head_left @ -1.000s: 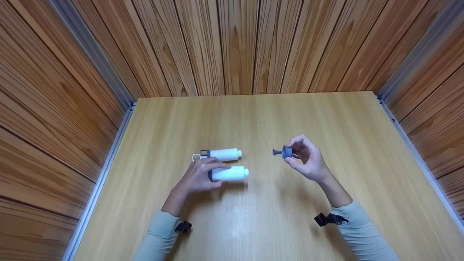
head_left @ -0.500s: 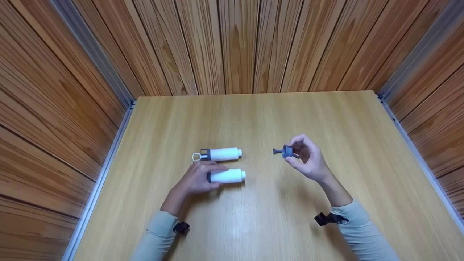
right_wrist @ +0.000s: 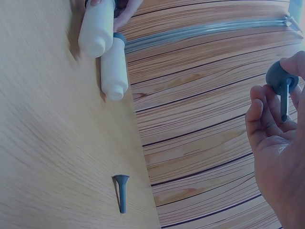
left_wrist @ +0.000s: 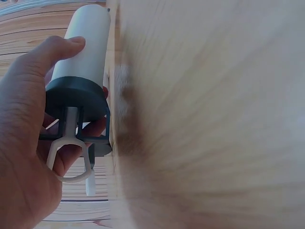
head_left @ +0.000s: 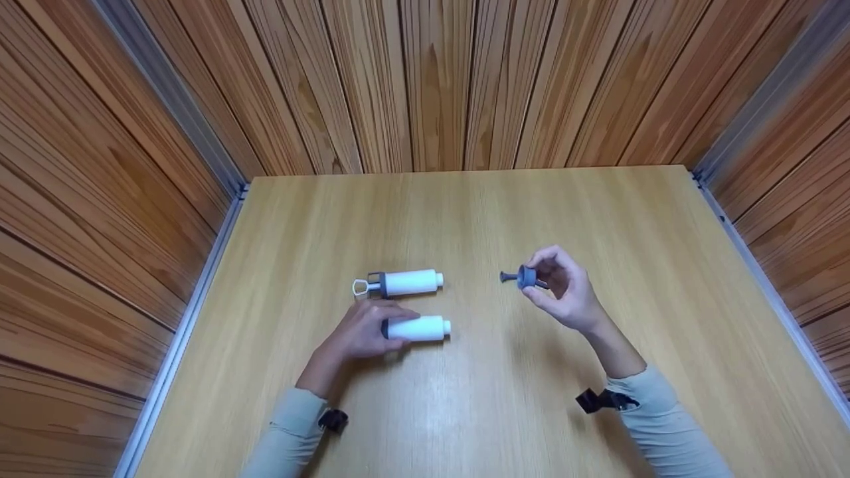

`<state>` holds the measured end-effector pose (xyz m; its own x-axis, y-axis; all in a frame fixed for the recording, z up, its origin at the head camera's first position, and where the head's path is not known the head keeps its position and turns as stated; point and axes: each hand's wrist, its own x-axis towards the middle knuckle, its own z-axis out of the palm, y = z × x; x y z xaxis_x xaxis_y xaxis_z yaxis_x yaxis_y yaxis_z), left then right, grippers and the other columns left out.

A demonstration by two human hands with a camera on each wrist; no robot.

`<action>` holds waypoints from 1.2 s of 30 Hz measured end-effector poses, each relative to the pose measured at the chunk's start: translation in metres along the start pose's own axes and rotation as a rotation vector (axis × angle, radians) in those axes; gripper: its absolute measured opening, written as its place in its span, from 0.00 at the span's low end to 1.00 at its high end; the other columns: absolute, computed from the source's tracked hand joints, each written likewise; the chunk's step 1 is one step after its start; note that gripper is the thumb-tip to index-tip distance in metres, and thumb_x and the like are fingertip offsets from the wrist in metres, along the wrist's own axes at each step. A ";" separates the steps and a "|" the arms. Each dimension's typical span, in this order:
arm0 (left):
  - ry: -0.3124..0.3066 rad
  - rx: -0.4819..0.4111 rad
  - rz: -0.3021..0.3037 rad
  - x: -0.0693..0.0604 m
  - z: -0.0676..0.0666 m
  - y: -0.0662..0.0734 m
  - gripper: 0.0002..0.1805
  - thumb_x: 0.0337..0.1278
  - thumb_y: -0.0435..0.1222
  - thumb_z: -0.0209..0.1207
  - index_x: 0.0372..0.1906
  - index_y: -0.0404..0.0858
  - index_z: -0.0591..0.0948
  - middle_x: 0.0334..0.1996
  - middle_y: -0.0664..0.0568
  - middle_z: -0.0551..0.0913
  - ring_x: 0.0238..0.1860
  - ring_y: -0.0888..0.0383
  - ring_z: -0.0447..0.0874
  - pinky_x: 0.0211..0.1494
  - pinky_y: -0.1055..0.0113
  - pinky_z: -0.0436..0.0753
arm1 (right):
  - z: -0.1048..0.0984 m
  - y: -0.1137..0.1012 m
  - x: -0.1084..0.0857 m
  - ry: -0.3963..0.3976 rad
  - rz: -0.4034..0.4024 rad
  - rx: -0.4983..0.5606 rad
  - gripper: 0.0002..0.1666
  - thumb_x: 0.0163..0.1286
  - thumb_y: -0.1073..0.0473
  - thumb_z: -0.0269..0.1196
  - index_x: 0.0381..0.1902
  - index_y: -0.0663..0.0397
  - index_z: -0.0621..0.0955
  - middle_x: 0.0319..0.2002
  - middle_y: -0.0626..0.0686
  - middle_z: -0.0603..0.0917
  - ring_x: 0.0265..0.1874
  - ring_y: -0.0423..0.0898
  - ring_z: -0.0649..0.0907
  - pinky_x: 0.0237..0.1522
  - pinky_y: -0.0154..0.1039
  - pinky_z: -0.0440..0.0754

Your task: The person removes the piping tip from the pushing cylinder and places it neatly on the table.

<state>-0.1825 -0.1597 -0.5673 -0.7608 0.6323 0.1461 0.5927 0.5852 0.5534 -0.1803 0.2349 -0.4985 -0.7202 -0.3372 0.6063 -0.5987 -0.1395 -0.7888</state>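
My left hand (head_left: 364,330) grips a white-barrelled syringe (head_left: 422,328), apparently an icing syringe, near its dark grey collar (left_wrist: 76,93). Its whitish ring handle (left_wrist: 74,180) hangs by the palm in the left wrist view. The syringe lies low, close over the table; whether it touches I cannot tell. Behind it, a second similar syringe (head_left: 410,282) rests on the table. My right hand (head_left: 568,295) pinches a dark grey round cap (head_left: 526,277) with a narrow stem (right_wrist: 284,102). Just past that cap, a small dark funnel-shaped nozzle (right_wrist: 122,191) lies on the wood.
The wooden table (head_left: 478,411) has metal rails along both sides, including the left rail (head_left: 186,318). Plank-patterned walls (head_left: 438,86) rise at the back and sides. Black wrist cameras, such as the right one (head_left: 591,401), stick out from both sleeves.
My left hand has brought its syringe down and toward the front, widening the gap to the second syringe, whose ring handle now shows fully. The right hand has stayed in place with the cap.
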 end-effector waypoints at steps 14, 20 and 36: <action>-0.020 -0.016 -0.037 -0.003 -0.003 -0.003 0.24 0.63 0.44 0.78 0.63 0.46 0.93 0.59 0.53 0.96 0.59 0.49 0.95 0.60 0.49 0.90 | -0.001 0.002 0.000 0.017 -0.001 0.001 0.24 0.56 0.91 0.60 0.51 0.87 0.68 0.48 0.39 0.86 0.46 0.31 0.87 0.51 0.26 0.89; -0.028 -0.041 -0.037 -0.003 -0.002 -0.005 0.24 0.65 0.43 0.78 0.65 0.46 0.92 0.60 0.51 0.96 0.62 0.49 0.95 0.64 0.47 0.90 | 0.000 0.001 0.000 0.013 -0.003 0.003 0.24 0.56 0.91 0.60 0.51 0.87 0.68 0.49 0.39 0.86 0.46 0.31 0.87 0.50 0.25 0.89; 0.008 -0.036 -0.042 -0.005 -0.004 -0.004 0.24 0.66 0.46 0.77 0.65 0.48 0.92 0.61 0.51 0.95 0.64 0.46 0.94 0.66 0.44 0.88 | 0.000 0.000 0.000 0.007 0.006 -0.006 0.24 0.56 0.91 0.61 0.51 0.87 0.68 0.49 0.39 0.87 0.47 0.32 0.87 0.50 0.25 0.89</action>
<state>-0.1822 -0.1673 -0.5673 -0.7870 0.6034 0.1285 0.5505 0.5927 0.5880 -0.1803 0.2346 -0.4983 -0.7260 -0.3317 0.6025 -0.5967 -0.1317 -0.7916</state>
